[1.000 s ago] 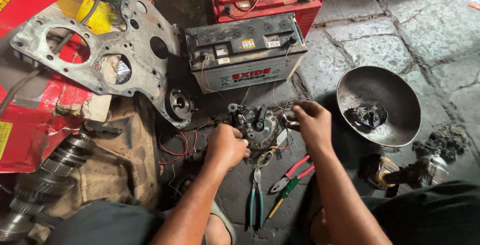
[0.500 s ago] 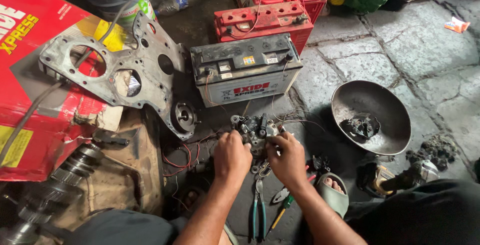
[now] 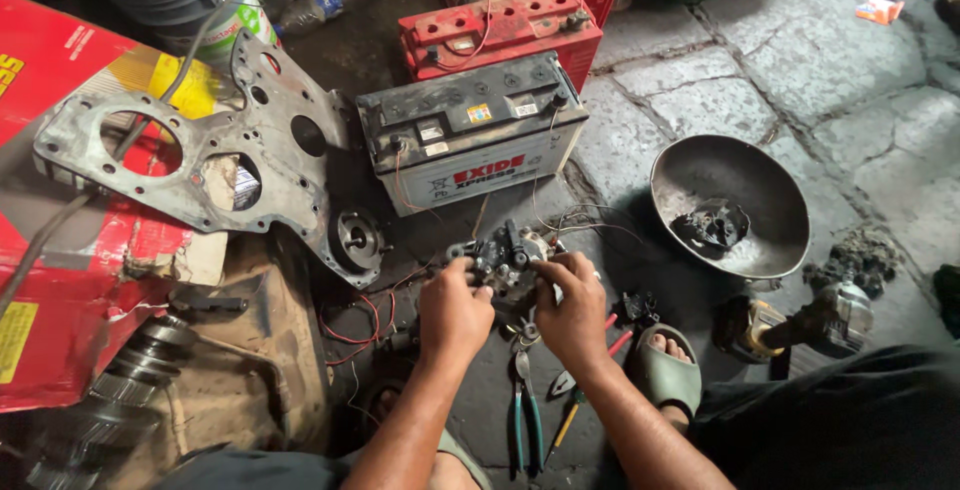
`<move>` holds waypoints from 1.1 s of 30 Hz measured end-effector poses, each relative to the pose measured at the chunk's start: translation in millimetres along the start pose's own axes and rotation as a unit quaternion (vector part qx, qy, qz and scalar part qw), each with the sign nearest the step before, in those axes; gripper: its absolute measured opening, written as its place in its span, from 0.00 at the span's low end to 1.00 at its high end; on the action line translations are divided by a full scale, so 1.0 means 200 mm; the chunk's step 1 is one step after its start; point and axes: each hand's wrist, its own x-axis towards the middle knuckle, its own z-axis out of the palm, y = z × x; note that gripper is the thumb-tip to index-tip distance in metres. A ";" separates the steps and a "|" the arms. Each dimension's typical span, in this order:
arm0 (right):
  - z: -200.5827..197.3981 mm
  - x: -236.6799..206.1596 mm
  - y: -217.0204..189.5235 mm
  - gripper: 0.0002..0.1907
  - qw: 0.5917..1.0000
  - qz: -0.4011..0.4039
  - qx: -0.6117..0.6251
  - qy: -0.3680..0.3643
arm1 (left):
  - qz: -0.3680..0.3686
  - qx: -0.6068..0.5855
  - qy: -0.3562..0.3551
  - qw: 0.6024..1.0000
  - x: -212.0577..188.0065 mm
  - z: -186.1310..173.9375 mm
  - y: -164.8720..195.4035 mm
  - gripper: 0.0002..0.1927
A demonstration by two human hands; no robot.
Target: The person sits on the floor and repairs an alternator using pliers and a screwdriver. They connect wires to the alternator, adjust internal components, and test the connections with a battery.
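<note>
Both hands' fingers around greasy motor part.

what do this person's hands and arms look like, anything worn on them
Both arms are bare from elbow to fingers: no sleeves, gloves, watch or bands show. The left hand and right hand look smudged with dark workshop grime. No rings are visible on the fingers. Nothing shows above the forearms.

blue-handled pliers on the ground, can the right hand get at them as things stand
Probably yes. The blue-handled pliers lie on the floor just below the right hand, nothing on top of them. That hand is now on the small greasy part, so it would have to let go first.
</note>
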 end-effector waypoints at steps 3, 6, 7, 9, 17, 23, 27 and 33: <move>-0.01 0.06 0.03 0.10 1.000 -0.008 -0.006 0.005 | -0.024 -0.018 0.001 1.000 -0.04 -0.01 0.01 0.13; -0.02 0.09 0.03 0.09 0.999 0.028 0.036 -0.003 | -0.048 0.024 -0.035 0.998 -0.07 -0.04 0.04 0.10; -0.03 0.09 0.03 0.09 0.999 0.017 0.031 0.004 | -0.055 0.043 -0.051 0.996 -0.08 -0.06 0.06 0.10; -0.04 0.08 0.01 0.09 1.000 0.000 0.022 0.022 | -0.007 0.114 -0.034 0.993 -0.08 -0.09 0.10 0.11; -0.08 0.08 0.00 0.08 0.979 0.140 0.143 -0.046 | 0.149 0.090 0.010 0.985 -0.01 -0.10 0.19 0.08; -0.08 0.10 0.06 0.08 0.981 0.113 0.150 -0.059 | 0.203 0.067 -0.026 0.977 0.05 -0.05 0.15 0.13; -0.08 0.10 0.08 0.09 0.993 -0.022 0.084 -0.079 | 0.201 0.080 -0.054 0.975 0.08 -0.04 0.13 0.12; -0.06 0.10 0.08 0.10 0.992 -0.003 0.072 -0.107 | 0.184 0.058 -0.050 0.980 0.10 -0.03 0.13 0.10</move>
